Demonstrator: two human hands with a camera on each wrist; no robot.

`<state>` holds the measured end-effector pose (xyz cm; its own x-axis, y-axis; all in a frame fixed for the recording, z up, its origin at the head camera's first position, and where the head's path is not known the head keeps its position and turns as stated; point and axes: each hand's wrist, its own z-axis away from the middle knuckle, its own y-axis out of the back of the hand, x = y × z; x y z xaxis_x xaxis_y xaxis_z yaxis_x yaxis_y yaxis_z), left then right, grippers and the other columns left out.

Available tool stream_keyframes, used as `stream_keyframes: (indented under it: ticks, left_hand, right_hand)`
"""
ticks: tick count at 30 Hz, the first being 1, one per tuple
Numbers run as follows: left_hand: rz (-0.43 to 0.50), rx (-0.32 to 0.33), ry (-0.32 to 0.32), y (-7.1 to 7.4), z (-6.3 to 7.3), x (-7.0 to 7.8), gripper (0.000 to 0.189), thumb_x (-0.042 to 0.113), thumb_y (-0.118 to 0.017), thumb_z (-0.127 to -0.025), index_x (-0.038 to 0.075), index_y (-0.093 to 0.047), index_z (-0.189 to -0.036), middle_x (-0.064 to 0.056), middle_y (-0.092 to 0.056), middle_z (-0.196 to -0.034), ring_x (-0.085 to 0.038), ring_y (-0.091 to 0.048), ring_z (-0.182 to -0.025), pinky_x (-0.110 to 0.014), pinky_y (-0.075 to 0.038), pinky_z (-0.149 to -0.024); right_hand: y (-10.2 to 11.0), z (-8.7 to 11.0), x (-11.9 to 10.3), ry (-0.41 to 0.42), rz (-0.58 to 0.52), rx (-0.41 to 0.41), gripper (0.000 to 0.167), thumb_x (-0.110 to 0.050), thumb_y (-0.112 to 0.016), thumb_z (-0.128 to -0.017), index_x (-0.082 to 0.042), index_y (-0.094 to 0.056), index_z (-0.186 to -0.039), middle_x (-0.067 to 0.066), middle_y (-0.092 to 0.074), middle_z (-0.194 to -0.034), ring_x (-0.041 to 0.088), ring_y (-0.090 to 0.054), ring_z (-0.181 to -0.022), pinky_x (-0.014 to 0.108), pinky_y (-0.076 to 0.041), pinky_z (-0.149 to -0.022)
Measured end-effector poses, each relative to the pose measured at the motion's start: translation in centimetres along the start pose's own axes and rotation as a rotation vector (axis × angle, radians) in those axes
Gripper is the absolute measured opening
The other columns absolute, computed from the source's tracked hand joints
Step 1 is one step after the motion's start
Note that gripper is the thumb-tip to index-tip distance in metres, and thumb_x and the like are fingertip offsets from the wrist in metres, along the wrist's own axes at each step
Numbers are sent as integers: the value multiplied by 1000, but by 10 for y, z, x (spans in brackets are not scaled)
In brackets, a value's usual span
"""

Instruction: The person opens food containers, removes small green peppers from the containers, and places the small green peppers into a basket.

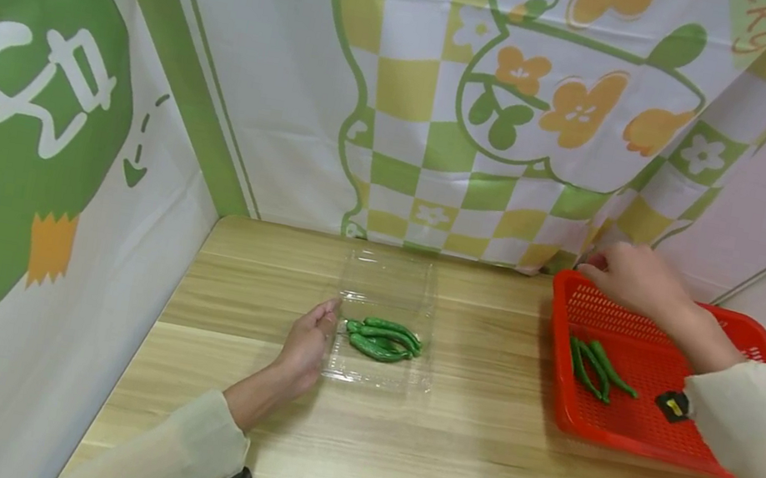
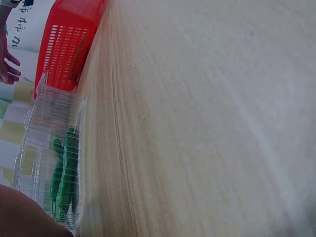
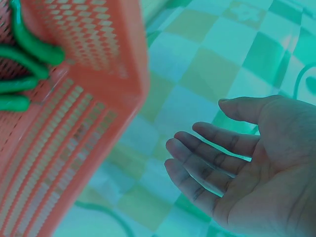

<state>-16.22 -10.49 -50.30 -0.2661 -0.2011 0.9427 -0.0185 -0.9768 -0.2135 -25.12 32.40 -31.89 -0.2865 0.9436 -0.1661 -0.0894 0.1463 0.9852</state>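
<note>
A clear plastic clamshell box [image 1: 390,284] lies with its lid folded back on the table, and several green chili peppers [image 1: 384,341] rest in its near half. My left hand [image 1: 300,349] holds the box's left side, thumb and fingers at the edge; the left wrist view shows only part of that hand. My right hand [image 1: 631,276] hovers over the far left corner of a red plastic basket [image 1: 670,389]. Nothing is in it, and its fingers [image 3: 212,163] are spread and relaxed in the right wrist view. More green chili peppers [image 1: 597,370] lie inside the basket.
The wooden table [image 1: 436,468] carries the box at its middle and the basket at its right. A printed cloth [image 1: 422,93] with checks and flowers hangs behind the table's back edge. A green and white cloth wall [image 1: 29,129] stands at the left.
</note>
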Motion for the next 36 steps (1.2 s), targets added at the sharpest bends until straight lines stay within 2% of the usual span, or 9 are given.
stream_keyframes:
  ticks: [3,5,7,11,12,16,21,27,36]
  left_hand:
    - [-5,6,0,1,0,0,53,10,-32,-115,4,-24,-167,-18,-11,-177,-38,-7,-163,-53,-5,-133]
    - [-7,12,2,1,0,0,53,11,-32,-115,5,-25,-167,-17,-12,-177,-38,-7,-163,-54,-6,-133]
    - [-5,16,1,0,-1,0,53,10,-33,-115,5,-26,-167,-18,-12,-177,-38,-8,-163,-54,-6,-133]
    - [5,29,8,0,-1,0,52,10,-34,-114,5,-27,-166,-17,-15,-176,-37,-10,-163,-53,-7,-134]
    - [8,28,8,-1,-1,0,52,10,-34,-114,5,-27,-166,-17,-15,-176,-37,-10,-163,-53,-7,-134]
    - [19,32,19,-1,-1,1,52,8,-34,-114,5,-29,-166,-16,-15,-176,-37,-10,-163,-54,-6,-134]
    - [25,31,17,-1,-1,2,52,8,-35,-114,4,-29,-166,-17,-15,-176,-37,-9,-163,-54,-5,-134]
    - [26,32,27,-1,-1,1,52,8,-35,-114,6,-30,-165,-16,-16,-176,-39,-10,-163,-56,-5,-133]
    - [19,24,14,1,-1,1,52,6,-36,-113,5,-32,-165,-16,-17,-176,-37,-9,-163,-54,-8,-133]
  right_hand:
    - [-1,-1,-14,24,25,10,29,-27,-66,-104,-1,-73,-93,7,-70,-77,21,-60,-65,45,-52,-59]
    - [-3,-2,-24,42,35,28,31,-27,-67,-103,-5,-66,-81,2,-59,-66,19,-53,-60,38,-44,-52]
    - [-5,-2,-34,60,36,47,30,-27,-68,-102,-9,-64,-79,-2,-54,-63,19,-49,-58,35,-39,-51]
    - [-9,-4,-53,110,33,63,22,-27,-70,-102,-7,-75,-92,-2,-67,-71,20,-60,-63,43,-51,-54]
    - [-10,-4,-57,125,28,63,21,-26,-70,-102,-7,-78,-98,-1,-72,-77,21,-64,-67,46,-55,-58]
    - [-17,-6,-73,172,-3,64,20,-22,-70,-101,-4,-79,-107,6,-78,-90,26,-73,-79,52,-62,-71]
    - [-28,-8,-94,223,-16,68,20,-21,-75,-98,-4,-78,-109,13,-79,-103,34,-76,-95,55,-64,-76]
    - [-46,-13,-120,277,-28,15,27,-20,-76,-99,-2,-77,-118,15,-79,-111,32,-76,-101,53,-65,-81]
    - [-74,-19,-147,381,-37,-47,28,-19,-76,-99,-2,-75,-121,14,-78,-115,29,-75,-100,47,-65,-84]
